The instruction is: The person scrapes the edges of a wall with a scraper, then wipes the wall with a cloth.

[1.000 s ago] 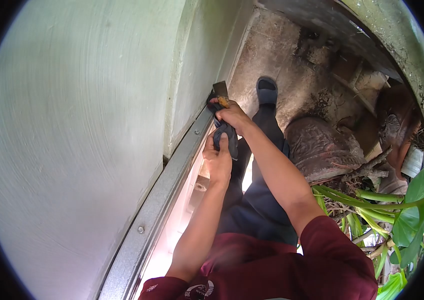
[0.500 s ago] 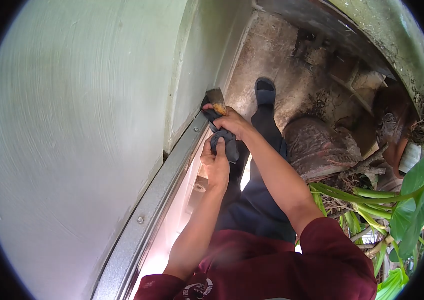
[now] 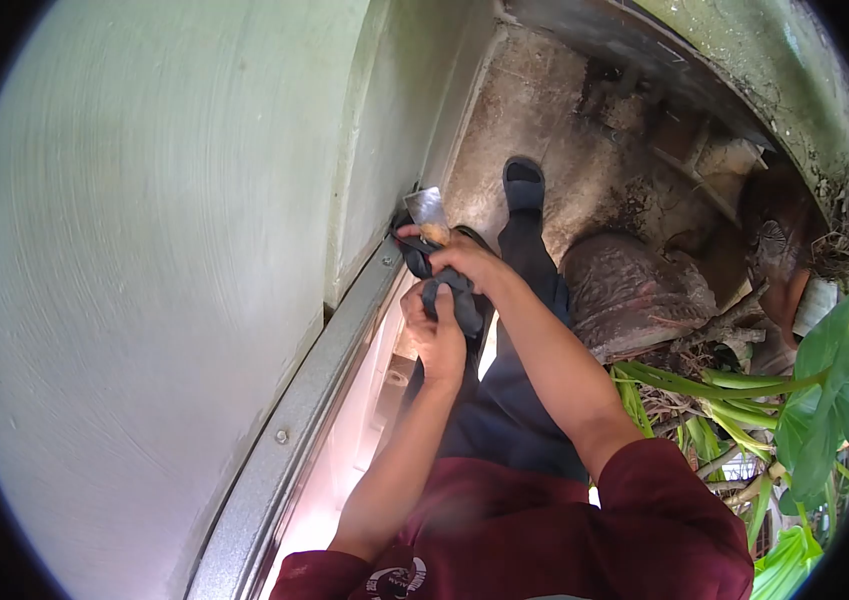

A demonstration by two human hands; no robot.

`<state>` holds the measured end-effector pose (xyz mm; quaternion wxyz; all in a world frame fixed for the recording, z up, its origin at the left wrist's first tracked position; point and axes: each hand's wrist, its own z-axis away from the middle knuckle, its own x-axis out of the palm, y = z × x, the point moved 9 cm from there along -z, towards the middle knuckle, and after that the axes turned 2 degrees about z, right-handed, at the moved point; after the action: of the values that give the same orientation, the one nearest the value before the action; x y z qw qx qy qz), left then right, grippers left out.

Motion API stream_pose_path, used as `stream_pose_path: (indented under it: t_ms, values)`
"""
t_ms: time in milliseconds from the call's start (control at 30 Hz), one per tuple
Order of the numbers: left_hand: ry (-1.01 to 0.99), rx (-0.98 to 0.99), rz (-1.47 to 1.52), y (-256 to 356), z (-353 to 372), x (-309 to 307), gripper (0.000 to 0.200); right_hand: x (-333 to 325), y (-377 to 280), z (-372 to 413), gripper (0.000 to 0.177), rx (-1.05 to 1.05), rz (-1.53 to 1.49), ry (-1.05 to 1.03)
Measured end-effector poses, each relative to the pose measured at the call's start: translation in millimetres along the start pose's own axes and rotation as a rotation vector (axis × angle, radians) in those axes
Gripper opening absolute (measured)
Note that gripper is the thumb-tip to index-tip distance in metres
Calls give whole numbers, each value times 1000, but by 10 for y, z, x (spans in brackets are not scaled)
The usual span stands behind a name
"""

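Note:
My right hand (image 3: 466,262) is closed around a putty knife (image 3: 427,208). The wide metal blade points up and away from me, and a yellowish stretch of handle shows at the fingers. My left hand (image 3: 434,335), just below, pinches a dark grey cloth (image 3: 459,303) between thumb and fingers. The cloth is bunched between both hands, and a darker fold of it hangs past the right fingers beside the blade. How much of the cloth the right hand grips is hidden.
A pale green wall (image 3: 164,280) rises on the left, with a bolted metal rail (image 3: 289,420) along its edge. A slippered foot (image 3: 524,182) stands on the stained floor (image 3: 504,110). A brown, crumpled-looking object (image 3: 634,295) and green leaves (image 3: 824,400) lie right.
The putty knife has tilted, so its blade now shows brighter and more fully. Both hands have shifted slightly, still holding the knife and cloth.

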<state>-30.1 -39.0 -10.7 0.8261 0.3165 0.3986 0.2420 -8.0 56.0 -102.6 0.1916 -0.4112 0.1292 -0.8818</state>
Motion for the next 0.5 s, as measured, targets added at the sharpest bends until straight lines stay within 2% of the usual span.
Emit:
stream_pose_path:
  t_ms: [67, 133, 167, 233, 300, 333, 433, 467, 500]
  values:
    - [-21, 20, 70, 27, 51, 56, 24, -37, -1, 49, 63, -165, -44, -8]
    - [-41, -125, 268, 17, 67, 130, 24, -209, 120, 127, 61, -61, -329, 104]
    - [-70, -136, 226, 70, 44, 162, 23, -303, 177, 163, 60, -12, -468, 165]
    - [-131, -165, 135, 154, 12, 184, 23, -384, 87, 266, 52, -1, -440, 242]
    - [-73, -120, 159, 236, -66, 195, 22, -448, 61, 243, 49, -15, -530, 254]
    - [-59, -107, 125, 209, -116, 159, 24, -472, 79, 189, 42, -33, -510, 216]
    - [-24, -84, 89, 304, -205, 124, 23, -478, -86, 122, 42, -81, -279, 191]
    - [-12, -91, 100, 285, -221, 116, 22, -520, -40, 163, 43, 30, -159, 270]
    - [0, -99, 111, 267, -230, 98, 21, -553, -39, 140, 43, 41, -71, 299]
